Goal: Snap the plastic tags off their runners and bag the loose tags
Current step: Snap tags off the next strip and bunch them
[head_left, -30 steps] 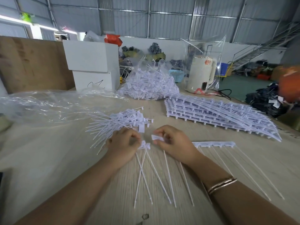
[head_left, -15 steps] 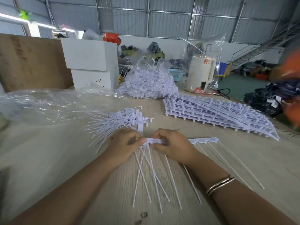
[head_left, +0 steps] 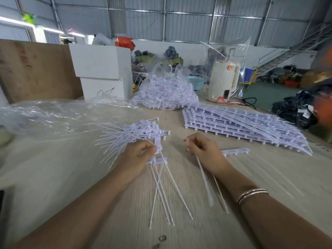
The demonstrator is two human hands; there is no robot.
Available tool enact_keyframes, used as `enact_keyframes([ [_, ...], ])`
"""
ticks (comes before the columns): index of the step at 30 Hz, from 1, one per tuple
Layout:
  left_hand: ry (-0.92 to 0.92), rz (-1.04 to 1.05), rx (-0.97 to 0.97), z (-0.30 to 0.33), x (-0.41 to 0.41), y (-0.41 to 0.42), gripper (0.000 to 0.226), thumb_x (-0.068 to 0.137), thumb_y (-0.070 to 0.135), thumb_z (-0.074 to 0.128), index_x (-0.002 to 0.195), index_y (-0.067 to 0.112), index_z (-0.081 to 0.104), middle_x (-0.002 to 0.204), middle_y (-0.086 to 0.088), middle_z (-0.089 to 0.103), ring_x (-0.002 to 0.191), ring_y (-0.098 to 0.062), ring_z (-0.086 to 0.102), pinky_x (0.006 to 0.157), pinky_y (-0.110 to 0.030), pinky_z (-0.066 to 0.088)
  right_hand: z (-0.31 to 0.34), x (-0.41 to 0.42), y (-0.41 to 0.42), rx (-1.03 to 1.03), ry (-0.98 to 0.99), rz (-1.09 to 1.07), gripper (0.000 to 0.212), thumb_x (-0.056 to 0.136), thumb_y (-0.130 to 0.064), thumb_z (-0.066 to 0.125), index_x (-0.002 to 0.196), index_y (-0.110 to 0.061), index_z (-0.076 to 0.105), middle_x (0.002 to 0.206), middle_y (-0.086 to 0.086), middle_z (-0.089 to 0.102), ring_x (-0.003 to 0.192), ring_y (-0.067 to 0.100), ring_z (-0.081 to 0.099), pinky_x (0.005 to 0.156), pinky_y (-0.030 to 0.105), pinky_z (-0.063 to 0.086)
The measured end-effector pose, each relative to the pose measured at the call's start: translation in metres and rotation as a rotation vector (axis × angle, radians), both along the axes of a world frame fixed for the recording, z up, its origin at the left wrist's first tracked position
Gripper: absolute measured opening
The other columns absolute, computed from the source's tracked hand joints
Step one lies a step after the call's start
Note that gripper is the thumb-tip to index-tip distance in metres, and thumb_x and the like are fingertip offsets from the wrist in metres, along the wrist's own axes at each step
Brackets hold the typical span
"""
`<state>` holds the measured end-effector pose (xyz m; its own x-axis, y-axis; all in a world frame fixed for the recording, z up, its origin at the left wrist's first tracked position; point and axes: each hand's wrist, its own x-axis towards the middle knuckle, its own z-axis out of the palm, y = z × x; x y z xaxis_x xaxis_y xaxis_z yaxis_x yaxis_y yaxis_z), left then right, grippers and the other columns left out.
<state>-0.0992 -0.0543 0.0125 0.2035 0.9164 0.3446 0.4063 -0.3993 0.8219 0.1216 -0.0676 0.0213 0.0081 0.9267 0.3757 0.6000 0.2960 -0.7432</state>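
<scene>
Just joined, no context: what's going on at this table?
A person is snapping white plastic tags off runners. The left hand grips a few freed tags; the right hand pinches the runner strip. A loose pile lies beyond, a filled bag and stacked runners behind.

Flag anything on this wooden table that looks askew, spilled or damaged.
Nothing looks damaged. The one untidy spot is the fanned heap of loose white plastic tags lying unbagged on the table beside the crumpled clear plastic bag.
</scene>
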Motion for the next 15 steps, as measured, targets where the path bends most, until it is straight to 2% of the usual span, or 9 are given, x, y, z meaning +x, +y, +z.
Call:
enact_keyframes([
  [1,0.075,0.029,0.034,-0.002,0.003,0.001,0.015,0.088,0.028,0.062,0.074,0.022,0.062,0.083,0.007,0.062,0.087,-0.015,0.058,0.088,-0.04,0.042,-0.001,-0.003,-0.002,0.009,-0.096,0.005,0.003,0.09,-0.031,0.059,0.09,-0.029,0.058,0.083,-0.005,0.066,0.073,0.015,0.062,0.068,0.033,0.05],
  [4,0.148,0.151,0.098,-0.003,0.008,0.003,0.005,0.084,0.034,0.065,0.082,0.032,0.061,0.096,0.012,0.061,0.1,-0.015,0.055,0.097,-0.044,0.038,-0.003,-0.025,-0.008,0.12,-0.406,0.028,0.027,0.085,-0.04,0.062,0.107,-0.025,0.058,0.097,-0.007,0.066,0.086,0.011,0.061,0.081,0.03,0.047],
  [6,0.079,0.184,0.121,-0.003,0.005,0.005,0.008,0.089,0.032,0.058,0.085,0.027,0.063,0.098,0.007,0.06,0.101,-0.018,0.056,0.096,-0.031,0.038,-0.001,-0.039,-0.008,0.185,-0.524,0.026,0.036,0.086,-0.042,0.061,0.116,-0.023,0.054,0.103,-0.006,0.066,0.095,0.013,0.061,0.088,0.032,0.043],
  [7,0.066,0.149,0.099,-0.002,0.004,0.005,0.02,0.091,0.039,0.053,0.085,0.023,0.065,0.098,0.005,0.061,0.101,-0.017,0.056,0.091,-0.023,0.035,-0.001,-0.046,-0.008,0.213,-0.562,0.023,0.039,0.086,-0.042,0.06,0.118,-0.023,0.051,0.104,-0.006,0.066,0.098,0.014,0.061,0.089,0.032,0.041],
  [9,0.181,0.091,0.057,-0.001,0.008,0.002,0.053,0.08,0.067,0.04,0.087,0.024,0.07,0.1,0.011,0.061,0.103,-0.01,0.048,0.087,-0.023,0.025,-0.002,-0.056,-0.01,0.248,-0.576,0.038,0.039,0.087,-0.041,0.059,0.119,-0.021,0.05,0.105,-0.004,0.066,0.101,0.016,0.06,0.089,0.033,0.04],
  [10,0.271,0.084,0.064,-0.002,0.009,0.001,0.059,0.072,0.072,0.036,0.088,0.027,0.071,0.101,0.016,0.059,0.106,-0.008,0.043,0.086,-0.025,0.02,-0.001,-0.058,-0.012,0.252,-0.559,0.065,0.039,0.087,-0.039,0.059,0.12,-0.02,0.05,0.105,-0.004,0.067,0.101,0.016,0.06,0.089,0.034,0.041],
  [12,0.314,0.071,0.089,-0.004,0.01,0.002,0.05,0.074,0.067,0.046,0.084,0.026,0.072,0.097,0.016,0.06,0.108,-0.011,0.043,0.088,-0.029,0.02,0.002,-0.054,-0.014,0.203,-0.505,0.161,0.039,0.087,-0.037,0.06,0.121,-0.02,0.051,0.108,-0.006,0.067,0.103,0.013,0.061,0.094,0.036,0.042],
  [15,0.147,0.008,0.052,-0.002,0.004,0.005,0.035,0.082,0.05,0.058,0.072,0.018,0.07,0.084,0.008,0.061,0.102,-0.024,0.053,0.096,-0.043,0.036,0.007,-0.032,-0.013,0.05,-0.409,0.212,0.029,0.088,-0.036,0.06,0.114,-0.024,0.056,0.107,-0.008,0.067,0.101,0.012,0.061,0.095,0.039,0.042],
])
